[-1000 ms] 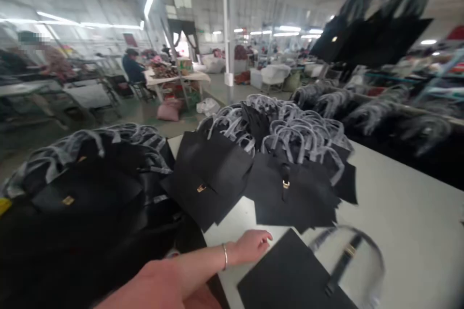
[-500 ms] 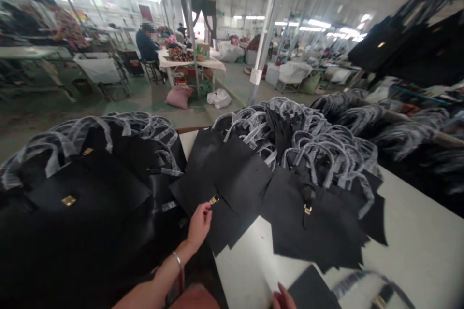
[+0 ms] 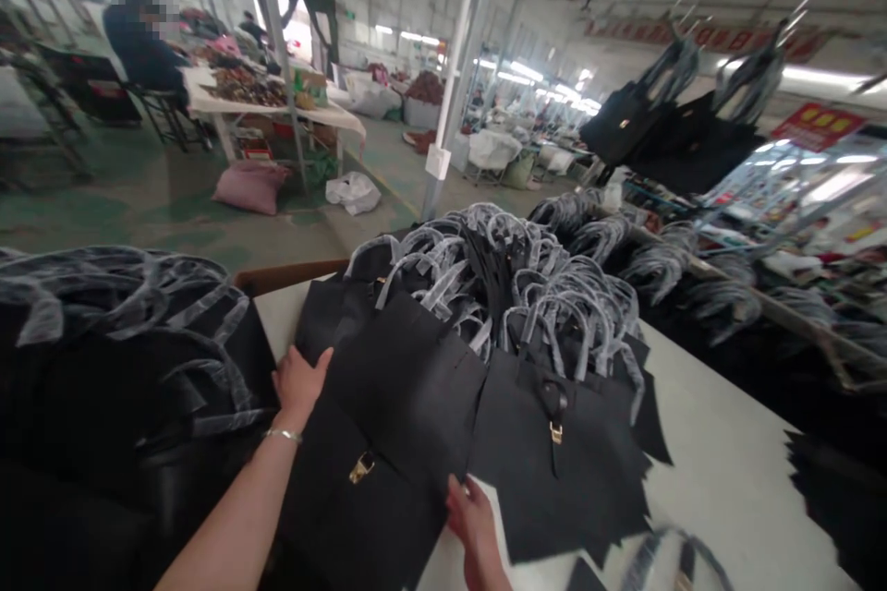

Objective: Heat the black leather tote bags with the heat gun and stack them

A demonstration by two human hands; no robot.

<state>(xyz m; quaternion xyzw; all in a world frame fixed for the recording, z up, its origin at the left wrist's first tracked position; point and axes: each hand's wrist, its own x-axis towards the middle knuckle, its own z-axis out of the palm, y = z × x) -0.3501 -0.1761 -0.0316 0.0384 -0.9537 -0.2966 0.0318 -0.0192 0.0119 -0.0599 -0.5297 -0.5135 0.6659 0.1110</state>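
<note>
In front of me a black handbag [image 3: 406, 369] lies flat on the pale table, with a gold clasp [image 3: 361, 467] low on its front. My left hand [image 3: 299, 388] is at its upper left edge, thumb stretched over the front and the other fingers curled at the side, partly hidden. At the lower right edge, my right hand [image 3: 475, 517] pinches the black material between thumb and fingers. To the right lies another black bag [image 3: 547, 471] with a gold buckle [image 3: 555, 432] on a short strap.
Bags with plastic-wrapped handles [image 3: 589, 295] crowd the table's [image 3: 735, 480] far side. More black bags [image 3: 90, 425] are piled at left. A metal post [image 3: 450, 102] rises behind; black bags [image 3: 665, 134] hang at upper right. A person [image 3: 142, 51] sits at a worktable.
The view has swung right. My left hand has left the gold clasp for the bag's upper left edge. My right hand has come up from the bottom onto the bag's right edge.
</note>
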